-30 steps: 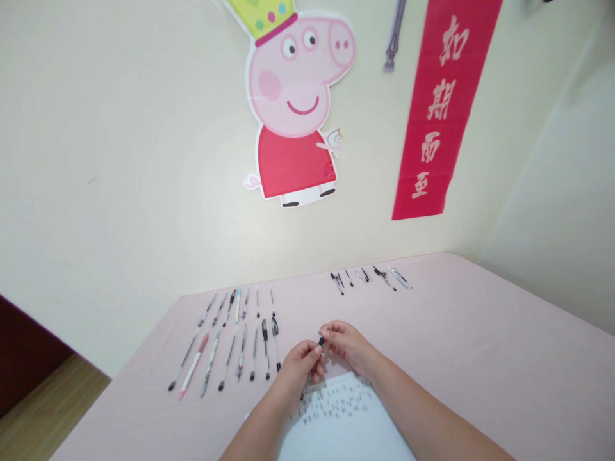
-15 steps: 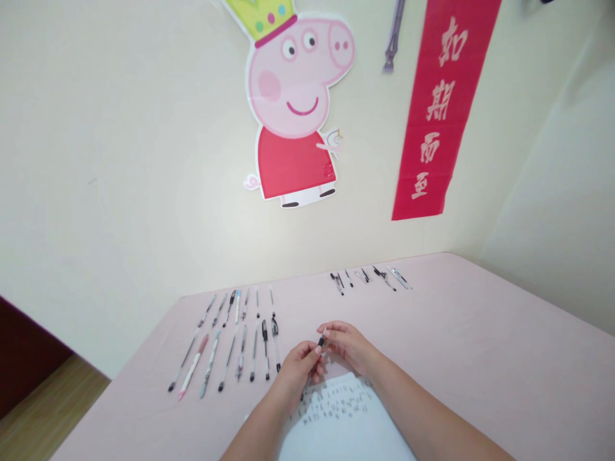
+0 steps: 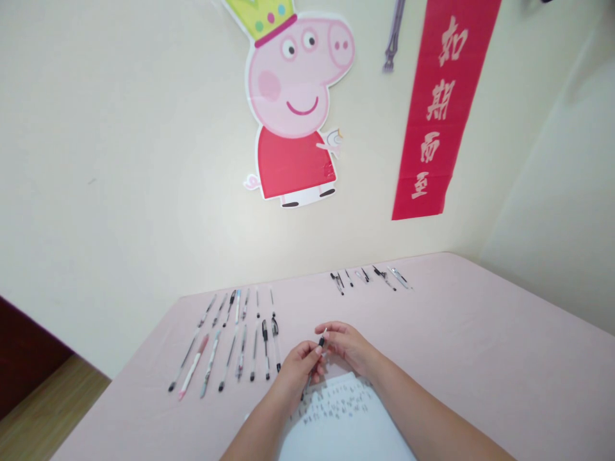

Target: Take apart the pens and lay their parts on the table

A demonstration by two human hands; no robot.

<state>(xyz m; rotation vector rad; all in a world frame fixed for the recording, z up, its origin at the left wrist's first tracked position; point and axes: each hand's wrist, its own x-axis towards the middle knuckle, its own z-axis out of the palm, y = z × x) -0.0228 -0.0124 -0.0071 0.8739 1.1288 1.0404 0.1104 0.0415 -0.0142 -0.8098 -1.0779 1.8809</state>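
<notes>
Currently your left hand (image 3: pixel 298 366) pinches the black-gripped pen (image 3: pixel 321 341) by its barrel and your right hand (image 3: pixel 350 346) pinches its tip, steadying it over the written sheet (image 3: pixel 346 419).

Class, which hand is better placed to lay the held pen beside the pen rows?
Probably left: left hand grips the pen, nearer the pen rows; right hand only pinches its tip.

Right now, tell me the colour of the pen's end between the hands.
Black on the pen; head view.

wall (image 3: pixel 120 160): pig cutout (image 3: pixel 293 109), red banner (image 3: pixel 439 109) | table (image 3: pixel 480 333): pen rows (image 3: pixel 230 339), loose pen parts (image 3: pixel 369 277) farther back
</notes>
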